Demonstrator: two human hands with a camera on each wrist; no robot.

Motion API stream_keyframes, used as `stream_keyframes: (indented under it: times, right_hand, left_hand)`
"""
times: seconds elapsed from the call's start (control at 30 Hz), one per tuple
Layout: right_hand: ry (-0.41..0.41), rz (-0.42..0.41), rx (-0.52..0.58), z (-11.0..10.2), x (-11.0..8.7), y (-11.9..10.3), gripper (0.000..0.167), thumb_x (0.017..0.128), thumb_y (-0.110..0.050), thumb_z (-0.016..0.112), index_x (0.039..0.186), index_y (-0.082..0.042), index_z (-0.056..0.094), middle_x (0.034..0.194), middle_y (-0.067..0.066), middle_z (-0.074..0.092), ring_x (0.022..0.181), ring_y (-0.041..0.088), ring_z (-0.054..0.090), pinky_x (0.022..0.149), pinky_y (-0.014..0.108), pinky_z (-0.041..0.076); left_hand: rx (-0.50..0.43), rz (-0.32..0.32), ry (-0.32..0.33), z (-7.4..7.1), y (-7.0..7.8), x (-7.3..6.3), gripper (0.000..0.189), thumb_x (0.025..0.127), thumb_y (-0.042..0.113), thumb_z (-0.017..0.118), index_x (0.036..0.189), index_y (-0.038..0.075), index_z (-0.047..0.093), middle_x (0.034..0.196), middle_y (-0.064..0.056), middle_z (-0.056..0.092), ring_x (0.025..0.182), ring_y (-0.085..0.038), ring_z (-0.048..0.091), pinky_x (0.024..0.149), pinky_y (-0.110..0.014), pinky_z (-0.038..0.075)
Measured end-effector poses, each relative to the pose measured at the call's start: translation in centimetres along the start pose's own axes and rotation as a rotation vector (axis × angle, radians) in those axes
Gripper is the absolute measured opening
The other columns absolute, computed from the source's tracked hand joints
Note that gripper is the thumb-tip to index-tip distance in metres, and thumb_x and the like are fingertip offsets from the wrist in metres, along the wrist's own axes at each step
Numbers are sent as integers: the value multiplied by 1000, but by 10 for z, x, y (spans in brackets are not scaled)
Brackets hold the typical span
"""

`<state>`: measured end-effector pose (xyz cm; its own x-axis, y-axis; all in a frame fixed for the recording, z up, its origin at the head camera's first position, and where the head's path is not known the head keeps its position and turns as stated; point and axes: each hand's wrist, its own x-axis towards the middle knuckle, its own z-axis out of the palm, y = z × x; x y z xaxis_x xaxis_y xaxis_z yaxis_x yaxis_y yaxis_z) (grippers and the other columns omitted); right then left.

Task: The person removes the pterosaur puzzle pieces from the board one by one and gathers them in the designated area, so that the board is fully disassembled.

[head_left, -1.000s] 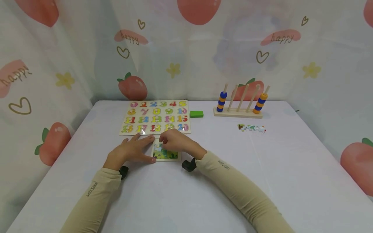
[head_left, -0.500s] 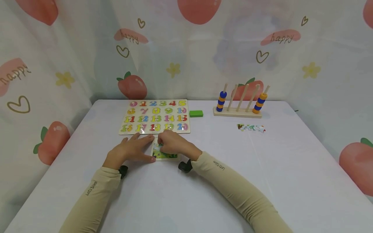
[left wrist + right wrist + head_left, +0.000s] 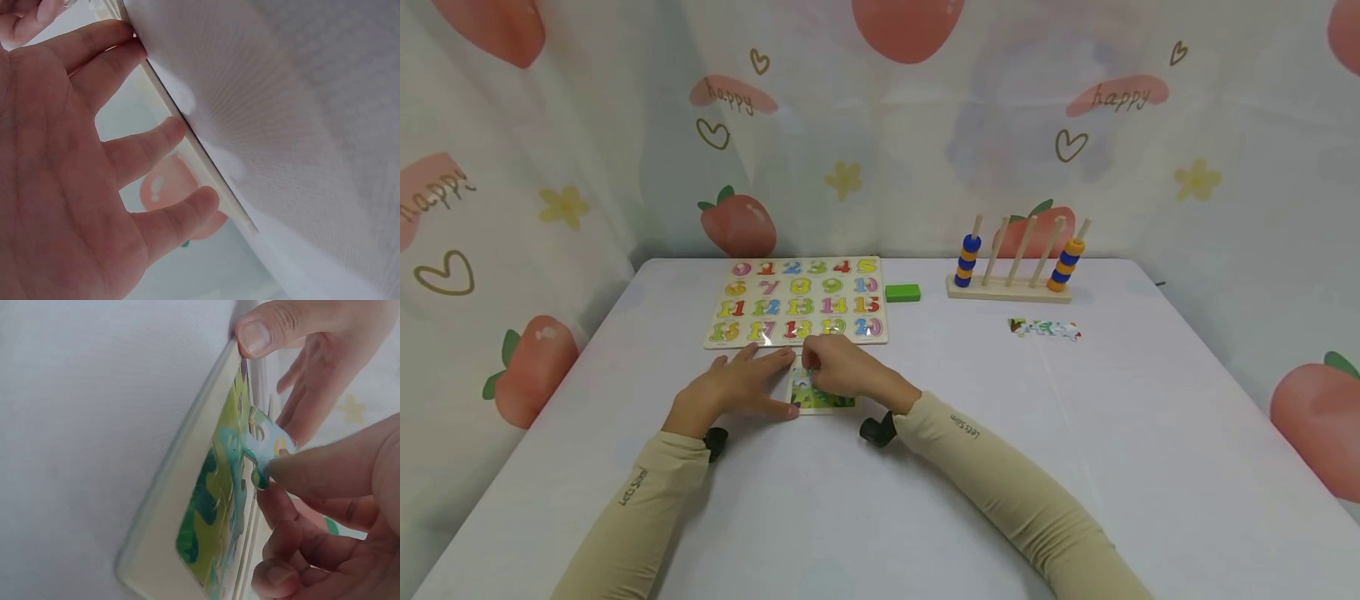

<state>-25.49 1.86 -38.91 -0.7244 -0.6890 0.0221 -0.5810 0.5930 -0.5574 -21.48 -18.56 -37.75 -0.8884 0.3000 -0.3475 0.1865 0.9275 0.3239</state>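
A small framed jigsaw puzzle (image 3: 826,402) with a green picture lies flat on the table, partly hidden beneath my right hand (image 3: 847,367). Between its thumb and fingertips, that hand pinches a pale blue and green jigsaw piece (image 3: 270,440), tilted over the puzzle in the right wrist view. My left hand (image 3: 730,389) lies spread at the puzzle's left side. Its thumb (image 3: 256,337) presses a corner of the cream frame (image 3: 195,453), and its other fingers reach toward the front edge of the number board (image 3: 722,342).
A green block (image 3: 902,293) lies right of the number board. Farther right stands a wooden peg abacus (image 3: 1009,289) with blue and orange beads. In front of it are several loose jigsaw pieces (image 3: 1045,329). A printed curtain (image 3: 910,133) hangs behind the table.
Over the past second my right hand has moved slightly left over the puzzle, its fingers still bent downward. The left hand has stayed at the puzzle's edge.
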Motion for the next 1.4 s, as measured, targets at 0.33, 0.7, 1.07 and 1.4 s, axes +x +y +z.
stream_keyframes:
  times: [0.33, 0.7, 1.07, 1.4]
  right_hand:
    - [37, 38, 177, -1, -2, 5, 8, 102, 1, 66, 105, -5, 68, 95, 4, 64, 87, 18, 57, 73, 24, 48]
    - [65, 35, 239, -13, -13, 10, 7, 102, 1, 64, 105, -4, 68, 96, 5, 66, 87, 18, 58, 75, 25, 50]
    - [115, 63, 322, -25, -28, 30, 7, 102, -3, 67, 108, -3, 70, 102, 5, 69, 91, 19, 61, 80, 27, 54]
    - [151, 137, 330, -35, -44, 45, 7, 102, -2, 67, 108, -3, 70, 103, 7, 68, 94, 22, 59, 80, 29, 52]
  left_hand:
    - [1, 5, -5, -1, 1, -1, 100, 90, 58, 82, 169, 17, 36, 174, -10, 32, 161, -47, 9, 124, -74, 6]
    - [16, -1, -10, -1, 1, -2, 100, 91, 58, 81, 169, 17, 35, 174, -11, 30, 161, -47, 9, 124, -74, 6]
    - [28, 0, 0, 1, 1, 0, 100, 90, 57, 82, 169, 16, 35, 174, -12, 31, 161, -48, 9, 124, -74, 6]
    - [11, -17, 1, 3, 1, 1, 101, 89, 56, 84, 169, 17, 35, 174, -14, 31, 161, -47, 8, 125, -72, 5]
